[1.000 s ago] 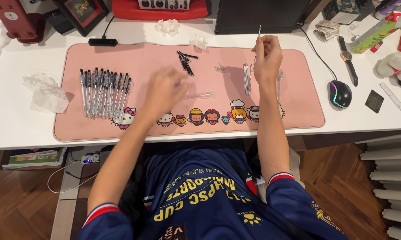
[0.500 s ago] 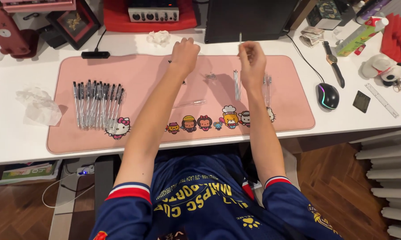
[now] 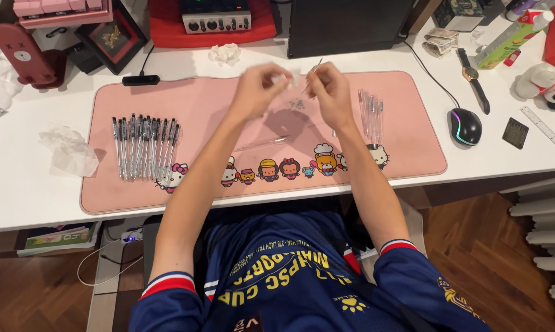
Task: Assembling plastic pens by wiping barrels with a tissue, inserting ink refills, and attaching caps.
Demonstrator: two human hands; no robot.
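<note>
Head view, looking down. Both hands are raised together above the middle of the pink mat (image 3: 185, 98). The right hand (image 3: 331, 92) is closed in a pinch on a thin refill (image 3: 315, 69), which slants up and away from the fingers, apparently so that its tip can be fed toward the other hand. The left hand (image 3: 257, 91) is curled shut around a small pale part (image 3: 288, 79); motion blur prevents telling what the part is. A clear barrel (image 3: 262, 143) lies loose on the mat just below the hands, within easy reach. To the left, a row of pens (image 3: 145, 147) lies side by side, black caps away from the person, seemingly set apart as one batch. To the right, a smaller group of clear tubes (image 3: 370, 109) lies near the right forearm. A few tiny dark bits (image 3: 298, 104) rest on the mat beneath the hands, too small to identify. A mouse (image 3: 466, 125) and watch (image 3: 473, 79) lie on the tabletop (image 3: 19, 197) beyond the mat. The fingertips of both hands are hidden behind knuckles.
</note>
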